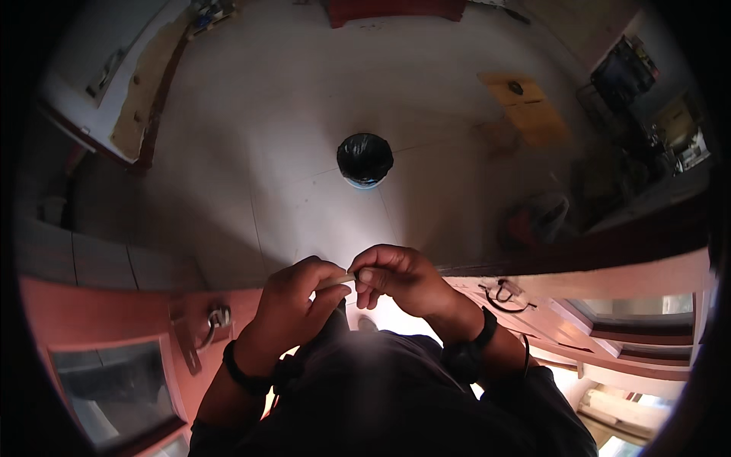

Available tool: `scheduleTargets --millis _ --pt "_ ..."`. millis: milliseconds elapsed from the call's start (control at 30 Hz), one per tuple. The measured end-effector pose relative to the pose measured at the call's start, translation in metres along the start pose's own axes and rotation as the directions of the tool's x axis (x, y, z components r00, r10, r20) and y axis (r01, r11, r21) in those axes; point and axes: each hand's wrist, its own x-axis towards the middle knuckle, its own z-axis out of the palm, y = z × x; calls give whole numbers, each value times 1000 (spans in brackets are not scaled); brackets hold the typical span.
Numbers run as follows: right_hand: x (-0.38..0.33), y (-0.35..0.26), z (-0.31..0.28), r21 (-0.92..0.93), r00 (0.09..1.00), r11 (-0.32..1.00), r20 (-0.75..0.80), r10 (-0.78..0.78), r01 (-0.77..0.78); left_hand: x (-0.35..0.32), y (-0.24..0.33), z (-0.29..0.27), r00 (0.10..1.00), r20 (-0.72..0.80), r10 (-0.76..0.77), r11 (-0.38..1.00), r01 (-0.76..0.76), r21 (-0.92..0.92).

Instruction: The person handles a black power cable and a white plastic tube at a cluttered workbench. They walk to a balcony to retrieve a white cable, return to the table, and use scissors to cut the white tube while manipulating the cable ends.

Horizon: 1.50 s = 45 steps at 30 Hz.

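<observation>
Black plastic lines the bin (pixel 364 183), which stands on the pale floor (pixel 297 99) near the middle of the scene, beyond the hands and well apart from them. Nearer, just left of the bin's line, a thin pale stick (pixel 336 282) is held up between the two hands, above the floor. The left hand (pixel 293 301) pinches it between thumb and forefinger, with the other fingers curled in. The right hand (pixel 403 278) has its thumb and fingers closed round the stick's right end, where a dark patch shows; whether that is part of the stick or something separate, I cannot tell. A dark wristband (pixel 242 369) circles the left wrist, and another dark band (pixel 487 327) the right. On the near left and near right are pink doors, each with a metal handle, one on the left (pixel 217 324) and one on the right (pixel 505 295). On the far right, a yellow sheet (pixel 533 118) lies on the floor with a small dark object (pixel 515 87) on it; a red piece (pixel 396 11) crosses the far edge.
</observation>
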Motion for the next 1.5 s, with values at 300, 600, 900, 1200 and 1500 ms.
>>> scheduleTargets --millis 300,600,900,1200,1500 --pt "123 -65 -84 16 905 963 -349 -246 268 230 -98 -20 949 180 261 961 -236 -146" --pt "196 -145 -153 -14 832 946 -472 -291 323 381 -125 -24 913 357 199 960 -109 -257" --pt "241 -211 -285 -118 825 930 -433 -363 347 515 -130 30 900 431 -64 965 166 -204" --pt "214 -339 -475 -458 800 881 -482 -357 117 694 -79 165 799 492 -346 811 518 -272" --pt "217 -442 -592 -537 743 838 -522 -419 95 844 -54 231 761 559 -329 765 562 -315"
